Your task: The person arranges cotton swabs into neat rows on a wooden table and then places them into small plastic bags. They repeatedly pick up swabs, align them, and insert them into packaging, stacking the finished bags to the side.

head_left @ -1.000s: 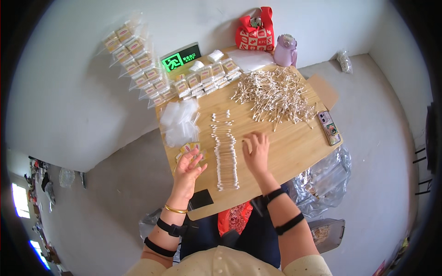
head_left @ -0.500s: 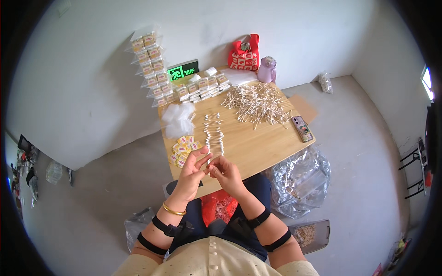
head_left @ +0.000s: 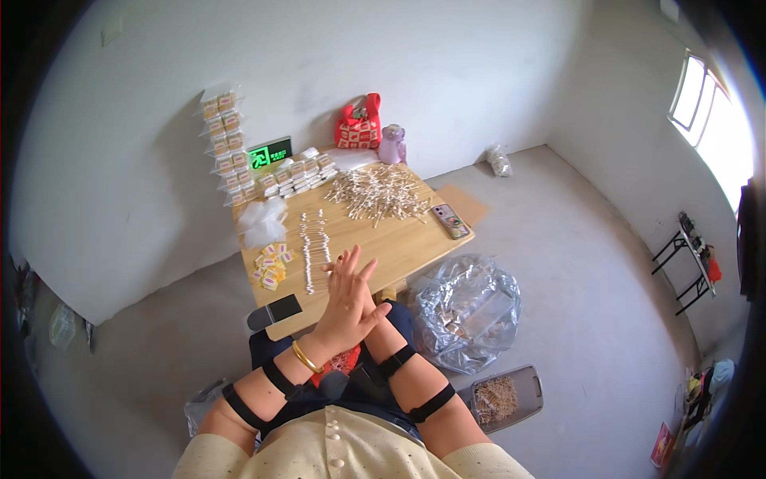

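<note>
My left hand point(head_left: 348, 302) lies across my right hand point(head_left: 369, 307) near the table's front edge. The left fingers are stretched out and spread, with nothing seen in them. Most of the right hand is hidden beneath the left, so I cannot tell what its fingers do. Just beyond them, a ladder-like row of cotton swabs point(head_left: 317, 249) runs away from me on the wooden table point(head_left: 371, 254). To its left are small yellow-and-white cards point(head_left: 272, 266) and clear plastic bags point(head_left: 262, 223). A big loose pile of cotton swabs point(head_left: 380, 193) lies at the far right.
Packed swab bags point(head_left: 295, 177) and a tall stack of them point(head_left: 227, 148) line the back. A phone point(head_left: 451, 221) rests at the right edge, a dark flat object point(head_left: 274, 312) front left. On the floor stand a large plastic bag point(head_left: 495, 307) and a bin point(head_left: 528, 415).
The view has turned to the right. My hands, earlier fingertip to fingertip at the near end of the swab row, are now crossed, left over right, to its right.
</note>
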{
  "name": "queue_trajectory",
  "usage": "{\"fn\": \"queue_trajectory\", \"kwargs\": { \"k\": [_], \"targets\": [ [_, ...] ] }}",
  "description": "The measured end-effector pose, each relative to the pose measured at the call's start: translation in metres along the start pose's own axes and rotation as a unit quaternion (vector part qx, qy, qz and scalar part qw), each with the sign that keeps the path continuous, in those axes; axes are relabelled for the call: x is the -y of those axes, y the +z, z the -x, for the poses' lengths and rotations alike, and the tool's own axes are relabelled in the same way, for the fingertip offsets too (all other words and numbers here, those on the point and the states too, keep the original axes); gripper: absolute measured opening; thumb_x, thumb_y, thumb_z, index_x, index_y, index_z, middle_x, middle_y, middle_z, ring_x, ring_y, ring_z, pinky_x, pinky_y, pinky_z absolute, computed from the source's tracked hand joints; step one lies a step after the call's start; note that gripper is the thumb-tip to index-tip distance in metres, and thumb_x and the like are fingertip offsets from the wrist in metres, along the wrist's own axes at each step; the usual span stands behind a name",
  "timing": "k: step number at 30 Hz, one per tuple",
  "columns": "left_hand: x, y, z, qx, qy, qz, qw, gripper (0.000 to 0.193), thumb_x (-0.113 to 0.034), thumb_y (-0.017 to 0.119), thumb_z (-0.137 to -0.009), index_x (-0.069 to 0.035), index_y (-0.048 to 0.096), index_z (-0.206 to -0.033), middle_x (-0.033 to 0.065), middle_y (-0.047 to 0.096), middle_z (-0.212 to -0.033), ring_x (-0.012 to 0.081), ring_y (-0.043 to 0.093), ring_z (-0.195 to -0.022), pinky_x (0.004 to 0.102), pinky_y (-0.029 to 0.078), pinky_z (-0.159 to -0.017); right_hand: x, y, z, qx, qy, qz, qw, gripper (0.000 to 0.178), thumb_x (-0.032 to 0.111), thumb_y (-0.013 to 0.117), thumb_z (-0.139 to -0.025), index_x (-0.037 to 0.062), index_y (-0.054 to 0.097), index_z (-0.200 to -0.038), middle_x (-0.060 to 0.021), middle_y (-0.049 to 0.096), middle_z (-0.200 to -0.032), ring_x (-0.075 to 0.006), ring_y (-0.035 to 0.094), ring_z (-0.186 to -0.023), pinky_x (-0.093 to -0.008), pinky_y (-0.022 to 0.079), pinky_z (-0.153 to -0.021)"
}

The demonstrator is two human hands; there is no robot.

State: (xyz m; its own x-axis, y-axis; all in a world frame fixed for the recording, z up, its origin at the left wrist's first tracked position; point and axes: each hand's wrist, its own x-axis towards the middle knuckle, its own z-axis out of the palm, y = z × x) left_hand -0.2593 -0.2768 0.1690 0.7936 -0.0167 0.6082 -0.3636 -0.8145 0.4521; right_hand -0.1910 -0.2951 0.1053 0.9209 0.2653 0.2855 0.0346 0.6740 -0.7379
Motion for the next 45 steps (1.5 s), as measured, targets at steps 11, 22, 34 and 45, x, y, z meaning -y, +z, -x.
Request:
{"fn": "queue_trajectory", "kwargs": {
  "k": [11, 22, 34, 45],
  "targets": [
    [-0.052, -0.012, 0.011, -0.001, 0.104, 0.044, 0.994, 0.083, -0.056, 0.058, -0.101, -0.003, 0.034, -0.16, 0.031, 0.015, -0.169, 0.0512, 0.017, -0.156, 0.0609, 0.015, -0.125, 0.036, 0.042, 0.051, 0.123, -0.294, -0.354, 0.879, 0.098, 0.078, 0.019, -0.101, 0.0091, 0.008, -0.169, -0.0172, 0.006, -0.176, -0.0368, 0.015, -0.159, -0.0476, 0.02, -0.125],
    [-0.069, -0.02, 0.021, -0.031, 0.132, 0.061, 0.989, 0.083, -0.06, 0.055, -0.1, -0.005, 0.035, -0.16, 0.0316, 0.015, -0.169, 0.0482, 0.014, -0.158, 0.0569, 0.005, -0.127, 0.055, 0.053, 0.074, 0.144, -0.324, -0.355, 0.865, 0.09, 0.072, 0.027, -0.104, 0.0122, 0.011, -0.17, -0.0216, 0.002, -0.175, -0.0374, 0.003, -0.162, -0.0516, 0.001, -0.128],
    [-0.067, -0.024, 0.028, 0.046, 0.215, -0.022, 0.975, 0.082, -0.06, 0.058, -0.098, -0.014, 0.035, -0.162, 0.0221, 0.02, -0.171, 0.0422, 0.015, -0.16, 0.0687, 0.003, -0.124, 0.048, 0.056, 0.081, 0.197, -0.367, -0.535, 0.735, 0.086, 0.07, 0.034, -0.104, 0.0171, 0.016, -0.169, -0.0189, 0.002, -0.175, -0.0383, -0.001, -0.161, -0.0603, -0.004, -0.127],
    [-0.064, -0.031, 0.039, 0.076, 0.236, -0.057, 0.967, 0.082, -0.062, 0.055, -0.099, -0.017, 0.033, -0.164, 0.0168, 0.023, -0.172, 0.0384, 0.019, -0.16, 0.0683, 0.003, -0.124, 0.048, 0.06, 0.09, 0.191, -0.417, -0.515, 0.724, 0.084, 0.068, 0.038, -0.103, 0.0195, 0.019, -0.169, -0.0168, 0.001, -0.175, -0.0397, -0.005, -0.161, -0.0641, -0.007, -0.126]
  ]
}}
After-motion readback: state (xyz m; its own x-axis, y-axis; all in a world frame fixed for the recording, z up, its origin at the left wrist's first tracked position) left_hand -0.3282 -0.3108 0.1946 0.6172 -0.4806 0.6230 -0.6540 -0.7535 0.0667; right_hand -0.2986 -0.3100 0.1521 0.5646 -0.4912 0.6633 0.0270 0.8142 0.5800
